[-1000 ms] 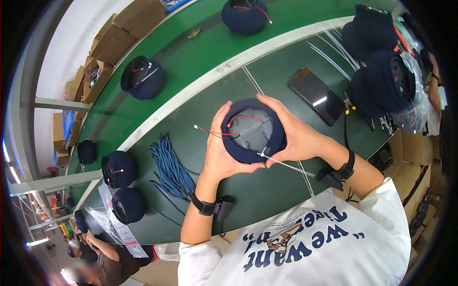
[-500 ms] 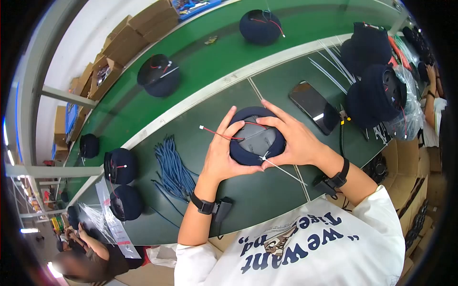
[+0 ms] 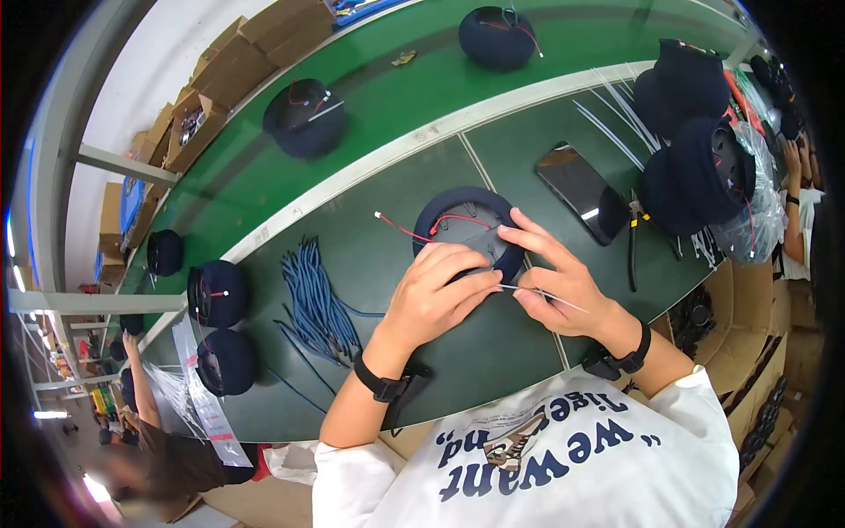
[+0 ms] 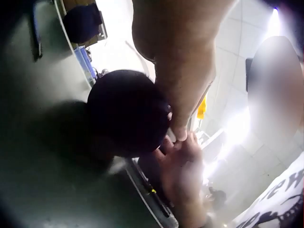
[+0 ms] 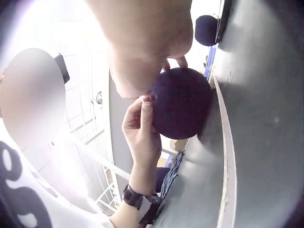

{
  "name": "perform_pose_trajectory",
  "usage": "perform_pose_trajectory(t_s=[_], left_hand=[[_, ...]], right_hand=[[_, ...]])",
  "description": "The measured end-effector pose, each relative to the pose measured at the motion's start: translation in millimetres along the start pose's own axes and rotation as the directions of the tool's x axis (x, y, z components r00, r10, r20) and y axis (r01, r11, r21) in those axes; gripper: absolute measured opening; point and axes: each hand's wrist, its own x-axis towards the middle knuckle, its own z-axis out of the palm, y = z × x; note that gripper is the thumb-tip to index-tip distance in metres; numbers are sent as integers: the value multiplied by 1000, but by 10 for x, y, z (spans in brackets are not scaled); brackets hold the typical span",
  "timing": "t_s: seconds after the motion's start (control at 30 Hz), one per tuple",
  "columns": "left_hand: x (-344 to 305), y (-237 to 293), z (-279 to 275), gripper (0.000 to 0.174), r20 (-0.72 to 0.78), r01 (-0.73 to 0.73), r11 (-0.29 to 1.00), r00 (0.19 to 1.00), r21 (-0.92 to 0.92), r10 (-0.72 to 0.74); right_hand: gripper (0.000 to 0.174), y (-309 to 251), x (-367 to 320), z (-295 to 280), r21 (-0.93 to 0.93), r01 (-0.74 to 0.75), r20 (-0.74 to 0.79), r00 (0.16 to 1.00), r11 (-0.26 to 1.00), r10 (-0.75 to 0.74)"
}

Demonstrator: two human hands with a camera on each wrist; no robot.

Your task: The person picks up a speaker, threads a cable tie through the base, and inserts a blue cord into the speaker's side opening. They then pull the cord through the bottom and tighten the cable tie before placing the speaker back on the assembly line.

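In the head view a round shell (image 3: 475,198) wears a navy fabric cover; its grey plastic inside faces up, with a red and black wire ending in a white plug. My left hand (image 3: 437,295) holds the near rim, its fingers curled over the edge and its thumb beside the other hand. A thin white zip tie (image 3: 563,303) runs from that rim out to the right. My right hand (image 3: 568,290) pinches it between thumb and finger, another finger reaching to the shell's right edge. Both wrist views show the covered underside (image 4: 126,114) held above the table.
Left of the shell lies a bundle of blue cords (image 3: 315,299). To the right are a phone (image 3: 581,194), cutters (image 3: 634,238), loose zip ties (image 3: 612,136) and stacked covered shells (image 3: 695,176). More shells (image 3: 304,119) stand on the green belt beyond a pale rail.
Both hands have moved from gripping the shell's sides to its near rim, where the zip tie is. The left fingers have come over the opening. The person at lower left has stretched an arm upward.
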Motion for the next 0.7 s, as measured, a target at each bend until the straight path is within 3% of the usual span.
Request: perform_pose_trajectory(t_s=[0.23, 0.27, 0.33, 0.37, 0.4, 0.47, 0.53, 0.67, 0.7], left_hand=[[-36, -29, -4, 33, -118, 15, 999, 993, 52, -9], [-14, 75, -134, 31, -172, 70, 992, 984, 104, -52], [-160, 64, -524, 24, -279, 185, 951, 953, 247, -113], [-293, -18, -763, 21, -279, 314, 866, 936, 389, -214], [-415, -130, -955, 18, -380, 533, 714, 841, 455, -385], [-671, -261, -1216, 20, -391, 766, 361, 600, 532, -698], [-933, -408, -1213, 23, -362, 824, 270, 481, 498, -799], [-1004, -403, -1140, 14, -357, 892, 271, 401, 362, -844], [-992, -365, -1173, 14, -364, 892, 311, 424, 328, -829]], right_hand=[[13, 92, -28, -46, 135, -65, -26, 997, 989, 69], [13, 109, -31, -75, 164, -64, -37, 997, 984, 71], [26, 137, -49, -89, 449, -101, -183, 962, 888, 202], [34, 260, -88, -177, 534, -125, -212, 938, 836, 276], [43, 367, -120, -251, 608, -148, -238, 903, 780, 357], [49, 425, -80, -376, 646, -47, -318, 891, 762, 324], [49, 473, -7, -436, 626, -29, -354, 880, 779, 317], [42, 333, 184, -410, 611, -18, -338, 898, 792, 282], [41, 259, 240, -391, 607, -4, -331, 908, 794, 258]])
